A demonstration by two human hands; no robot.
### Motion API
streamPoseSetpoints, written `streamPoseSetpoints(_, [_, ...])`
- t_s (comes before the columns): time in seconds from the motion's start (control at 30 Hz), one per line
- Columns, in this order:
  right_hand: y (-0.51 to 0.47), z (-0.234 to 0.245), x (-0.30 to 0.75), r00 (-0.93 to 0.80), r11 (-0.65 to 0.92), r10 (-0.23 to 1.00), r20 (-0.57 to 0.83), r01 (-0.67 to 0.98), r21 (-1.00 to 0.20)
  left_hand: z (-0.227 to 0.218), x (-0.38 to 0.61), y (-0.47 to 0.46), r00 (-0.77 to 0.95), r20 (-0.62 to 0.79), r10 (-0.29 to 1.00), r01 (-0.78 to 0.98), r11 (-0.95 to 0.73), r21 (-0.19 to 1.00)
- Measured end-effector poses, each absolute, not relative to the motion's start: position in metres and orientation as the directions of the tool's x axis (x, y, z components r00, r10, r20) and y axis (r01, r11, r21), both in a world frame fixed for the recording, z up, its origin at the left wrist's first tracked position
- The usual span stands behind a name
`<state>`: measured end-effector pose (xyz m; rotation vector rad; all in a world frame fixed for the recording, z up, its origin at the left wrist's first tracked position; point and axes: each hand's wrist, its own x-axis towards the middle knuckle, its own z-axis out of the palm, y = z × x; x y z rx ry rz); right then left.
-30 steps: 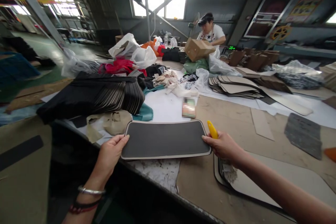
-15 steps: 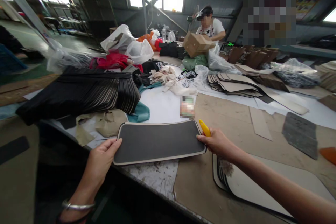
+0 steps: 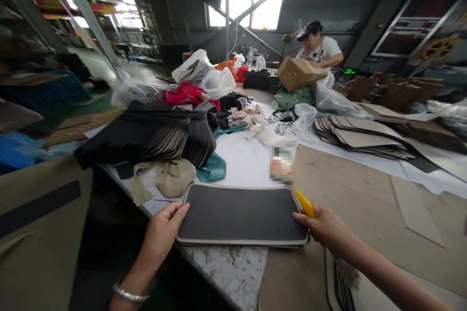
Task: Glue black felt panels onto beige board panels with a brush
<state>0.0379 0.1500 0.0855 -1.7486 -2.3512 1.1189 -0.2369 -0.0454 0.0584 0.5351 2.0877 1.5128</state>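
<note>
A dark grey rectangular panel with rounded corners and a pale border is held level over the near table edge. My left hand is closed on its left side, thumb on top. My right hand pinches the right side between thumb and fingers. That same hand also grips a brush by its yellow handle; tan bristles show below the wrist. A second thin edge shows beneath the panel's front, so it may be more than one layer. Under my right forearm lie stacked pale panels with dark edges.
A row of black-covered panels stands at left, beside beige scraps and teal cloth. Pale panels are piled at right. Brown paper covers part of the table. Across it, a person handles a cardboard box.
The camera view has swung left, so the scene sits farther right and lower. Both hands still hold the panel, which has levelled from a slight tilt.
</note>
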Motion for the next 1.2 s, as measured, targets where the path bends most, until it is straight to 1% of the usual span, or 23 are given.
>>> streamPoseSetpoints(0.17, [0.156,0.083,0.037,-0.367,0.125,0.831,-0.418,0.856,-0.502,0.060,-0.237,-0.046,-0.790,-0.128,0.600,0.101,0.334,0.937])
streamPoseSetpoints(0.33, [0.156,0.089,0.036,-0.371,0.134,0.818,-0.440,0.866,-0.482,0.061,-0.237,-0.049,-0.784,-0.123,0.608,0.149,0.378,0.914])
streamPoseSetpoints(0.5, [0.158,0.085,0.036,-0.345,0.142,0.804,-0.484,0.903,-0.406,0.057,-0.238,-0.049,-0.787,-0.130,0.603,0.204,0.455,0.867])
streamPoseSetpoints(0.6, [0.162,0.081,0.038,-0.341,0.147,0.804,-0.487,0.908,-0.392,0.058,-0.238,-0.049,-0.800,-0.128,0.586,0.234,0.503,0.832])
streamPoseSetpoints(0.77, [0.165,0.081,0.040,-0.418,0.216,0.779,-0.467,0.878,-0.426,0.064,-0.237,-0.050,-0.822,-0.131,0.554,0.259,0.568,0.781])
streamPoseSetpoints(0.87, [0.165,0.080,0.040,-0.431,0.199,0.767,-0.476,0.864,-0.462,0.064,-0.241,-0.050,-0.831,-0.142,0.538,0.262,0.603,0.753])
streamPoseSetpoints(1.0, [0.164,0.081,0.038,-0.412,0.164,0.769,-0.489,0.866,-0.472,0.059,-0.244,-0.050,-0.817,-0.158,0.554,0.241,0.577,0.780])
streamPoseSetpoints(1.13, [0.162,0.085,0.037,-0.414,0.161,0.769,-0.486,0.862,-0.480,0.055,-0.246,-0.050,-0.824,-0.148,0.547,0.221,0.550,0.805])
streamPoseSetpoints(1.2, [0.161,0.086,0.036,-0.401,0.135,0.765,-0.503,0.865,-0.484,0.054,-0.247,-0.051,-0.825,-0.152,0.544,0.212,0.547,0.809])
